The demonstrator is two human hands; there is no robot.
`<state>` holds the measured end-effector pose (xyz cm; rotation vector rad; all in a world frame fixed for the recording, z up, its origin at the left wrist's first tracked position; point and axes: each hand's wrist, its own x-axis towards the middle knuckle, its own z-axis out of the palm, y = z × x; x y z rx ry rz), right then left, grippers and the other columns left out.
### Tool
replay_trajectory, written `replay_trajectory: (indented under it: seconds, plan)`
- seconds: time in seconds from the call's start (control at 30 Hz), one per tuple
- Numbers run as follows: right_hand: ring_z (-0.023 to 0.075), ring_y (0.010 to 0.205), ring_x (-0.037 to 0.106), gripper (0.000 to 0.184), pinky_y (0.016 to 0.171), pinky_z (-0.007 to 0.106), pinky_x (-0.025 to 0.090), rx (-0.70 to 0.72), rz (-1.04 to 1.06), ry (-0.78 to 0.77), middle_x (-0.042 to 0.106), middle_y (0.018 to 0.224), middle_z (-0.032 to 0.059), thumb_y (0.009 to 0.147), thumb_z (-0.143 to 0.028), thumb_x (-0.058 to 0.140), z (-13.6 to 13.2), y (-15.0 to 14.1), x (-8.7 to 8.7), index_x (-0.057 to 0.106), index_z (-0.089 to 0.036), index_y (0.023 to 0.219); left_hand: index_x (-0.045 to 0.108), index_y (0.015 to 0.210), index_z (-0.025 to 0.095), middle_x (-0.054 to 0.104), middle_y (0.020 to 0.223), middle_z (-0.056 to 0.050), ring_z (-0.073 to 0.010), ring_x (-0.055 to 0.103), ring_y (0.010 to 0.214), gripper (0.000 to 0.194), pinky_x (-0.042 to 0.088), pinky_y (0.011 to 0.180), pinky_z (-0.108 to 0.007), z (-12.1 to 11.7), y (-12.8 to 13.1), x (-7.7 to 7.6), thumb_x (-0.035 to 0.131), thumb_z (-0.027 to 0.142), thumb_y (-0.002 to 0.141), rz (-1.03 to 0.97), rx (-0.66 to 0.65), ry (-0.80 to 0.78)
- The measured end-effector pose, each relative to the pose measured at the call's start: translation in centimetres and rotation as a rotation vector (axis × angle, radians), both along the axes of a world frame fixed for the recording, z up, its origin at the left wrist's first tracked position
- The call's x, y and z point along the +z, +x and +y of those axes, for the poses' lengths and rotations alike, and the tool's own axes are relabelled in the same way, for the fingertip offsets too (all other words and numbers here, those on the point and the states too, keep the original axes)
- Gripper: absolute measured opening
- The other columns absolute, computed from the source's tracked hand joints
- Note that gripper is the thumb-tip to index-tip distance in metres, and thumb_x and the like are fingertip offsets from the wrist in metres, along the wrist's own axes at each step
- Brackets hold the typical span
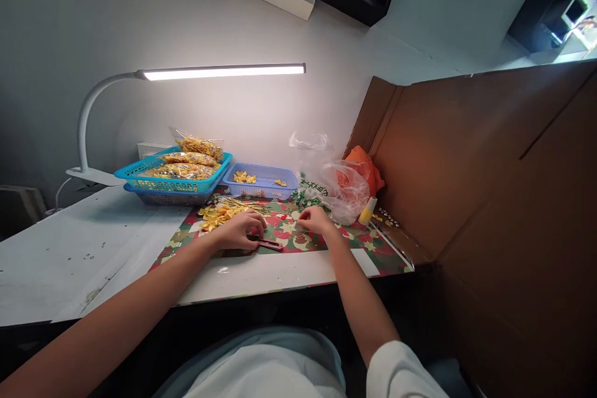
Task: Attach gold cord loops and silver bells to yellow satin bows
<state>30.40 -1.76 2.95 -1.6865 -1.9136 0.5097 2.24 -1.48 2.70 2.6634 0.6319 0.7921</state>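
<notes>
My left hand (240,230) is curled closed just right of a pile of yellow pieces (218,214), which look like small ribbon bows or petals. What its fingertips hold, if anything, is too small to make out. Under and beside that hand lies a flat reddish-brown strip with a slot (272,244); its other end is hidden. My right hand (316,220) pinches its fingers together over the patterned red and green cover (289,237), in front of the clear plastic bags (342,189). Anything between those fingers cannot be seen. Thin gold sticks (245,204) lie behind my left hand.
A turquoise basket (172,183) of bagged yellow pieces stands back left, beside a purple basket (261,189) with a few loose ones. A lamp (224,71) reaches overhead. Right are a yellow bottle (367,211), an orange bag (366,168) and a tall cardboard wall (476,161).
</notes>
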Motion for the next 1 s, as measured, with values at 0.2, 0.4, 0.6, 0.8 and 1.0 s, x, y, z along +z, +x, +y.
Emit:
replay_trajectory:
  seconds: [0.2, 0.4, 0.6, 0.8, 1.0]
  plan:
    - [0.0197, 0.101, 0.064, 0.024, 0.086, 0.038, 0.056, 0.041, 0.049, 0.043, 0.063, 0.122, 0.0078, 0.097, -0.033, 0.058, 3.9, -5.6, -0.9, 0.063, -0.021, 0.117, 0.069, 0.074, 0.019, 0.073, 0.092, -0.006, -0.0214, 0.065, 0.092, 0.021, 0.050, 0.089, -0.040, 0.4, -0.5, 0.0, 0.066, 0.038, 0.084, -0.035, 0.064, 0.017]
    - [0.0209, 0.105, 0.064, 0.026, 0.089, 0.040, 0.055, 0.063, 0.078, 0.017, 0.061, 0.125, 0.0086, 0.097, -0.033, 0.059, 4.8, -6.1, -0.8, 0.061, -0.021, 0.120, 0.066, 0.081, 0.016, 0.069, 0.087, -0.003, -0.0191, 0.065, 0.086, 0.026, 0.052, 0.083, -0.040, 1.4, -0.6, -0.9, 0.062, 0.040, 0.092, -0.114, 0.232, 0.060]
    - [0.0207, 0.100, 0.065, 0.027, 0.085, 0.039, 0.057, 0.124, 0.015, -0.120, 0.063, 0.121, 0.0078, 0.097, -0.034, 0.058, 4.4, -4.8, 0.8, 0.062, -0.018, 0.118, 0.066, 0.084, 0.016, 0.068, 0.086, -0.002, -0.0180, 0.065, 0.082, 0.024, 0.053, 0.080, -0.038, 2.1, -0.9, -1.4, 0.061, 0.038, 0.094, -0.193, 0.384, 0.072]
    - [0.0240, 0.103, 0.065, 0.032, 0.086, 0.042, 0.056, 0.174, 0.032, -0.174, 0.063, 0.121, 0.0074, 0.095, -0.035, 0.061, 4.2, -4.0, 2.8, 0.061, -0.015, 0.120, 0.067, 0.086, 0.016, 0.069, 0.088, -0.003, -0.0184, 0.066, 0.084, 0.023, 0.055, 0.081, -0.039, 2.3, -0.9, -1.4, 0.062, 0.037, 0.093, -0.232, 0.426, 0.036]
    - [0.0223, 0.100, 0.065, 0.031, 0.084, 0.041, 0.057, 0.230, 0.013, -0.220, 0.064, 0.118, 0.0077, 0.095, -0.035, 0.060, 3.6, -4.2, 5.2, 0.061, -0.015, 0.119, 0.067, 0.093, 0.014, 0.069, 0.084, -0.002, -0.0135, 0.065, 0.066, 0.025, 0.056, 0.062, -0.029, 1.6, -0.2, -1.4, 0.060, 0.038, 0.095, -0.312, 0.379, -0.089]
